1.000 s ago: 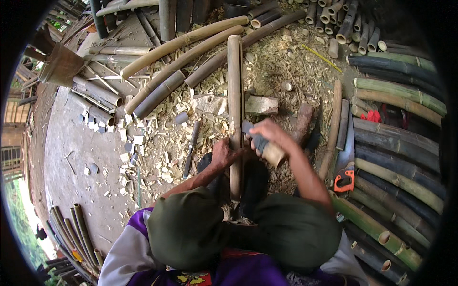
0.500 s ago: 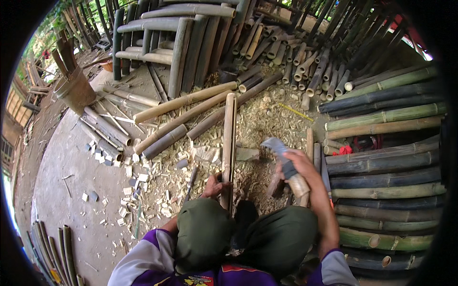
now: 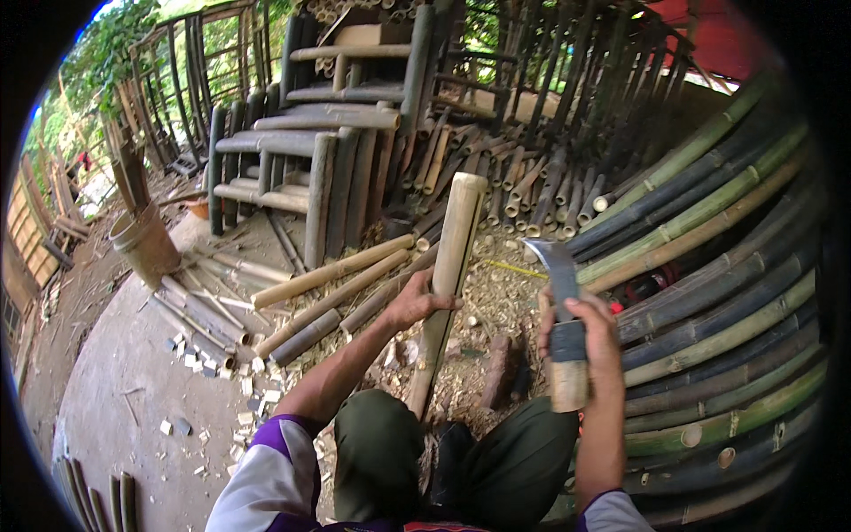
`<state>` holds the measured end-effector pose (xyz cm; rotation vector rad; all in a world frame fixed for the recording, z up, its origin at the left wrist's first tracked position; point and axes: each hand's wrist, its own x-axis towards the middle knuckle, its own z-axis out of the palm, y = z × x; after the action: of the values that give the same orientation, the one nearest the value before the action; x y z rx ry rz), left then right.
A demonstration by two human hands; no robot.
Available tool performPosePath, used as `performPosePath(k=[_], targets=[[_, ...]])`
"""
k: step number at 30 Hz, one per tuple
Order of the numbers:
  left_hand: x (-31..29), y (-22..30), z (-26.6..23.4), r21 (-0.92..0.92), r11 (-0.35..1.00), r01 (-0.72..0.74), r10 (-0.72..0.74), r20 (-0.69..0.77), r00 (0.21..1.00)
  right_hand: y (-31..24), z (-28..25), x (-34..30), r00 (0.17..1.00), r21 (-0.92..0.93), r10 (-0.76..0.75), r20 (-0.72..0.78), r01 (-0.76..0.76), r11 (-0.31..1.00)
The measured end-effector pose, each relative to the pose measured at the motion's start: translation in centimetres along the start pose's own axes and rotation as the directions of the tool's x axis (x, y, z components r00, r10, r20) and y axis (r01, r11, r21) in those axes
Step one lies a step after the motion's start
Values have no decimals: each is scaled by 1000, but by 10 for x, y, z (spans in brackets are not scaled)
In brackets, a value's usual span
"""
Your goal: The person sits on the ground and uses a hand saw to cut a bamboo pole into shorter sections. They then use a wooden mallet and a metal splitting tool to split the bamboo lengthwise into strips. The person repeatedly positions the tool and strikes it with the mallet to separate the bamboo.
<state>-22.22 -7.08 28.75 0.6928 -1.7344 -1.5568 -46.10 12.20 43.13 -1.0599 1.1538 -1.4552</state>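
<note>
My left hand (image 3: 418,301) is wrapped round a pale bamboo pole (image 3: 457,235) about halfway up. The pole stands nearly upright between my knees, leaning a little to the right at its top. A dark lengthwise line runs down its right side. In my right hand (image 3: 596,332) is a billhook (image 3: 562,270), gripped around its dark-wrapped neck. Its grey blade points up with the hooked tip turned left, apart from the pole. The thick wooden handle hangs below my fingers. Beyond the pole's foot, a short reddish-brown wood block (image 3: 496,371) lies among the chips.
Wood chips (image 3: 483,315) cover the ground ahead. Loose bamboo poles (image 3: 332,275) lie left of the pole. Long green and dark bamboo stems (image 3: 709,346) are stacked at my right. Bamboo frames (image 3: 324,186) and a pile of short pieces (image 3: 532,191) stand beyond. A bucket (image 3: 146,244) sits far left.
My left hand has risen with the bamboo pole and grips it farther from my knees. The billhook has come up, its blade turned more upright. The view has tilted upward.
</note>
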Motion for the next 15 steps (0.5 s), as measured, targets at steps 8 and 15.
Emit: performPosePath(k=[8,15], targets=[[9,73,-7,65,979,-192,192,7,981,-8,18,-30,996,68,-53,70,49,997],[30,137,18,-175,939,-296,315,92,944,-15,43,-25,993,59,-60,103,54,997]])
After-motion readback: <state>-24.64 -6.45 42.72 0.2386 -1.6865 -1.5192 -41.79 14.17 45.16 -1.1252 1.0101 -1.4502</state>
